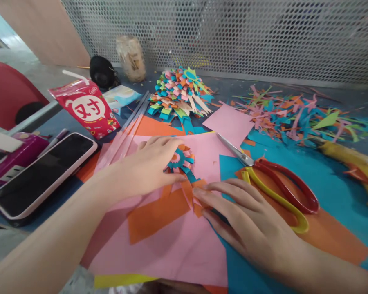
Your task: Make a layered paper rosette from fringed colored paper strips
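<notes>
A small paper flower (178, 160) with blue and orange curled petals lies on a pink sheet (159, 261). My left hand (150, 167) rests over its left side, fingers bent and thumb apart; the fingertips are partly hidden. My right hand (248, 220) has its index finger and thumb closed on a small folded orange strip (198, 209) below the flower. Beneath both hands lies a wider orange paper piece (159, 216). Scissors (248, 160) with red and yellow handles lie just right of my right hand, blades pointing up and left.
A layered paper flower pile (184, 92) stands at the back, beside paper scraps (297, 116). To the left are a phone (44, 175), a red packet (88, 108) and clear glue sticks (127, 134). A yellow glue gun (349, 159) lies right. A jar (131, 58) stands near the mesh panel.
</notes>
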`<move>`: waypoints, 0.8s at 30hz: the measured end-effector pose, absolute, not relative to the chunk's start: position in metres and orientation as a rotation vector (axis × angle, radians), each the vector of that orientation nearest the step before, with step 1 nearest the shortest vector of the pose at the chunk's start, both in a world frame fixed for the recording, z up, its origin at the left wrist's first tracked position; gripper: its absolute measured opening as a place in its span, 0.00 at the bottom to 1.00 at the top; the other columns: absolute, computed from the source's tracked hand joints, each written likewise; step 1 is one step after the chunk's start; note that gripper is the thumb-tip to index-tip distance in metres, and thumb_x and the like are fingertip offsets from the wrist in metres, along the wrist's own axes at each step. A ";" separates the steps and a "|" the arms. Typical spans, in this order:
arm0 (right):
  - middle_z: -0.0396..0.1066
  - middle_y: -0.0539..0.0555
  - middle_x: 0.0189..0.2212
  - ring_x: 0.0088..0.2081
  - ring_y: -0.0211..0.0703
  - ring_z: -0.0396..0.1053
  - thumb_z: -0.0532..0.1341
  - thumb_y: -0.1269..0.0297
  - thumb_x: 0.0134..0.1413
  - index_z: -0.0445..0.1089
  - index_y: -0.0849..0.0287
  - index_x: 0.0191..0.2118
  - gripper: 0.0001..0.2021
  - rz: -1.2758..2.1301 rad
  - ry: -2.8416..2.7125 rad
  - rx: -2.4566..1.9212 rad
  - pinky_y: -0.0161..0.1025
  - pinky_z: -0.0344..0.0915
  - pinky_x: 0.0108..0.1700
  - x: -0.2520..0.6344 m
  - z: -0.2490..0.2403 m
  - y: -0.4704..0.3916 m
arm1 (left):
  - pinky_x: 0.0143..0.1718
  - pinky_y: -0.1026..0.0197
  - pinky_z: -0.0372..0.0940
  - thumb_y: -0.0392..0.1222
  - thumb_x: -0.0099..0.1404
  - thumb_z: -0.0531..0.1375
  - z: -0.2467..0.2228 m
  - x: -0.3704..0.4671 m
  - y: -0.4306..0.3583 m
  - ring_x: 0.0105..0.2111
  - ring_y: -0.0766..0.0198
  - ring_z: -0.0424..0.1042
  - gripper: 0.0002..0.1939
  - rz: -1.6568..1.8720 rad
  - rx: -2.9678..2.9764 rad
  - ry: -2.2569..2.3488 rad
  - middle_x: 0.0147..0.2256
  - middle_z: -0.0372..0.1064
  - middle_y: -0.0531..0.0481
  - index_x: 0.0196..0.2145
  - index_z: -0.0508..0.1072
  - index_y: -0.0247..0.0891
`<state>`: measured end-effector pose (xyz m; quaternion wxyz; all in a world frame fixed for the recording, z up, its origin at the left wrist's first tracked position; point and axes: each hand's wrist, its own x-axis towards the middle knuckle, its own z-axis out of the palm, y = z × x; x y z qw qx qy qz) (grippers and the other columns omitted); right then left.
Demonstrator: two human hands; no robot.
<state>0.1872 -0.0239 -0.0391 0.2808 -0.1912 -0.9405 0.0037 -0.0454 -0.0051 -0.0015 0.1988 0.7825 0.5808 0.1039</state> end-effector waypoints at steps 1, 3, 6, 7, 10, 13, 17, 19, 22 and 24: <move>0.75 0.59 0.42 0.49 0.46 0.67 0.56 0.77 0.56 0.64 0.67 0.52 0.17 0.002 -2.523 -0.513 0.46 0.61 0.51 0.187 -0.039 -0.024 | 0.53 0.47 0.59 0.53 0.58 0.62 -0.002 -0.046 -0.005 0.56 0.49 0.60 0.31 0.290 2.190 1.618 0.56 0.63 0.45 0.56 0.61 0.43; 0.75 0.60 0.42 0.49 0.46 0.68 0.55 0.77 0.57 0.64 0.66 0.52 0.17 -0.007 -2.529 -0.506 0.47 0.62 0.51 0.188 -0.040 -0.024 | 0.53 0.47 0.59 0.54 0.58 0.62 -0.002 -0.046 -0.004 0.56 0.49 0.60 0.30 0.283 2.192 1.601 0.57 0.63 0.45 0.56 0.62 0.44; 0.75 0.60 0.41 0.50 0.47 0.68 0.55 0.76 0.57 0.64 0.66 0.52 0.17 -0.010 -2.535 -0.495 0.47 0.64 0.50 0.187 -0.040 -0.024 | 0.54 0.47 0.58 0.54 0.57 0.62 -0.003 -0.047 -0.004 0.57 0.49 0.60 0.31 0.293 2.198 1.592 0.57 0.62 0.44 0.56 0.61 0.44; 0.75 0.60 0.42 0.50 0.47 0.68 0.54 0.76 0.57 0.64 0.66 0.52 0.17 -0.012 -2.535 -0.494 0.47 0.64 0.50 0.187 -0.040 -0.023 | 0.55 0.47 0.57 0.54 0.57 0.62 -0.003 -0.047 -0.004 0.57 0.49 0.59 0.32 0.302 2.197 1.587 0.58 0.61 0.44 0.56 0.61 0.44; 0.75 0.60 0.42 0.49 0.46 0.69 0.54 0.77 0.57 0.63 0.65 0.53 0.18 -0.015 -2.534 -0.493 0.46 0.65 0.50 0.187 -0.040 -0.023 | 0.56 0.47 0.56 0.54 0.53 0.65 -0.002 -0.047 -0.004 0.58 0.48 0.59 0.37 0.307 2.185 1.546 0.59 0.59 0.44 0.58 0.59 0.45; 0.75 0.59 0.42 0.50 0.46 0.69 0.54 0.77 0.56 0.62 0.65 0.54 0.19 0.008 -2.537 -0.487 0.46 0.66 0.50 0.187 -0.040 -0.024 | 0.56 0.45 0.56 0.55 0.50 0.66 -0.001 -0.046 -0.004 0.58 0.46 0.58 0.42 0.293 2.181 1.542 0.60 0.58 0.44 0.60 0.56 0.45; 0.75 0.58 0.43 0.51 0.46 0.69 0.54 0.78 0.56 0.61 0.64 0.55 0.20 0.045 -2.554 -0.486 0.47 0.66 0.50 0.187 -0.039 -0.024 | 0.55 0.43 0.56 0.55 0.49 0.66 -0.001 -0.046 -0.003 0.59 0.44 0.57 0.45 0.278 2.180 1.595 0.59 0.58 0.42 0.61 0.54 0.45; 0.75 0.59 0.43 0.50 0.46 0.69 0.54 0.78 0.56 0.61 0.64 0.55 0.20 0.056 -2.554 -0.482 0.47 0.66 0.50 0.187 -0.039 -0.024 | 0.54 0.44 0.56 0.55 0.50 0.66 -0.001 -0.045 -0.004 0.58 0.43 0.57 0.44 0.273 2.182 1.604 0.59 0.59 0.42 0.61 0.55 0.44; 0.75 0.59 0.43 0.50 0.45 0.70 0.54 0.78 0.56 0.61 0.65 0.54 0.19 0.048 -2.544 -0.477 0.46 0.67 0.50 0.185 -0.038 -0.024 | 0.54 0.44 0.57 0.55 0.51 0.66 -0.001 -0.045 -0.004 0.59 0.43 0.57 0.43 0.272 2.188 1.609 0.59 0.59 0.41 0.60 0.56 0.44; 0.75 0.59 0.43 0.49 0.45 0.70 0.54 0.78 0.56 0.62 0.66 0.53 0.18 0.037 -2.540 -0.477 0.46 0.67 0.50 0.185 -0.037 -0.024 | 0.54 0.44 0.56 0.55 0.50 0.66 -0.001 -0.045 -0.004 0.59 0.43 0.57 0.43 0.274 2.185 1.618 0.59 0.59 0.41 0.61 0.55 0.44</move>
